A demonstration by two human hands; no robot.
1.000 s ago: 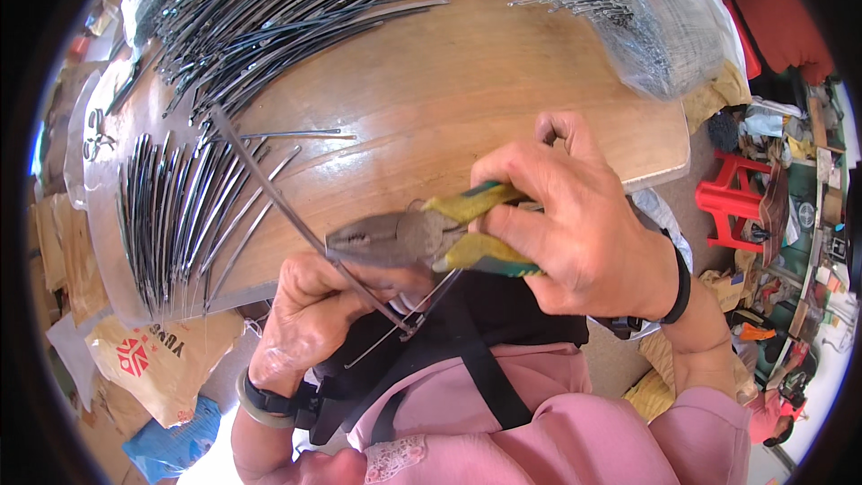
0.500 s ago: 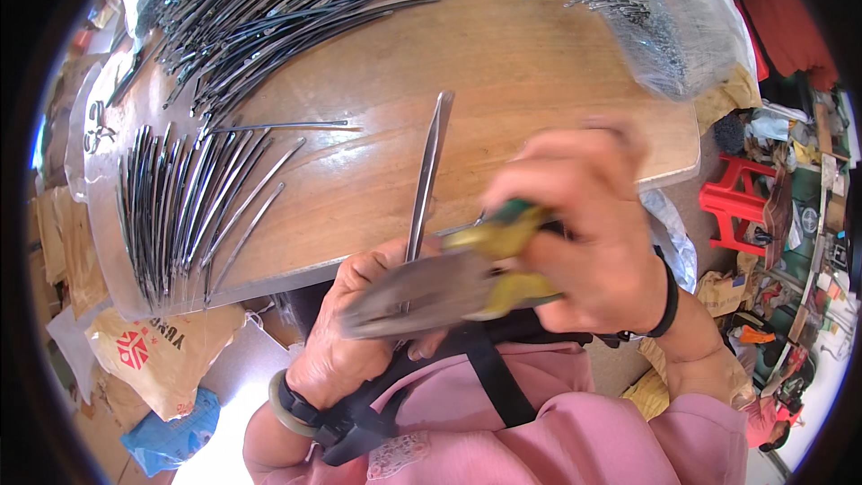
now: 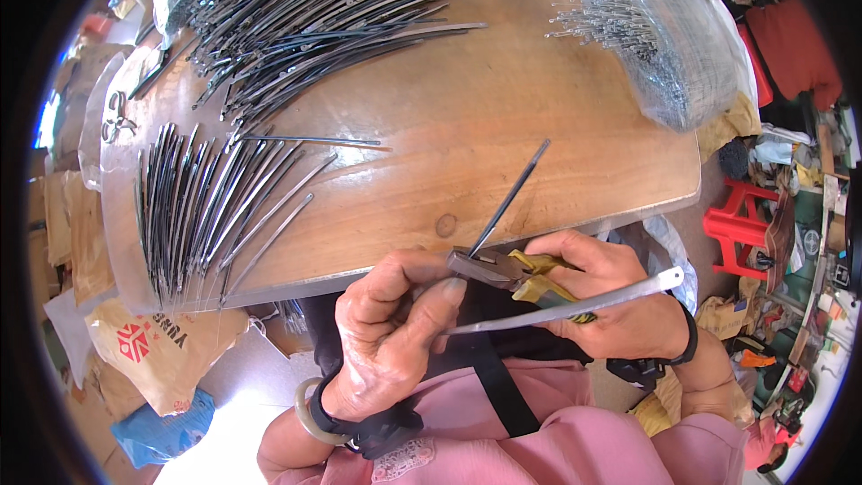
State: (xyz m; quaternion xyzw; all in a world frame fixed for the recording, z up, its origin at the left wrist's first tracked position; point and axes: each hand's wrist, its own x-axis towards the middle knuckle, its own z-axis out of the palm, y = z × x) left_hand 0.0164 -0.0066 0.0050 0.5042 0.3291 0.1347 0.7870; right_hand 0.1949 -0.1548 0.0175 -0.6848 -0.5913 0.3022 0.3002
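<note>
The left hand (image 3: 395, 323) pinched a flat grey strip (image 3: 575, 310) between thumb and fingers, just off the tabletop's (image 3: 539, 99) near edge; I saw its holed end pass across the pliers' handles. My right hand (image 3: 620, 292) was wrapped around yellow-and-green combination pliers (image 3: 492, 269), their nose just beside the left thumb. A thin dark strip (image 3: 512, 196) stood out from that nose over the near edge; I couldn't tell whether the jaws bit it. I judged a firm pinch best, thumb tip away from the jaws, holed end away from the right wrist. Room for moving lay between the fanned strips (image 3: 166, 224) at the near left corner, the heap of strips (image 3: 296, 36) far left, and the plastic-wrapped bundle (image 3: 691, 72) far right.
</note>
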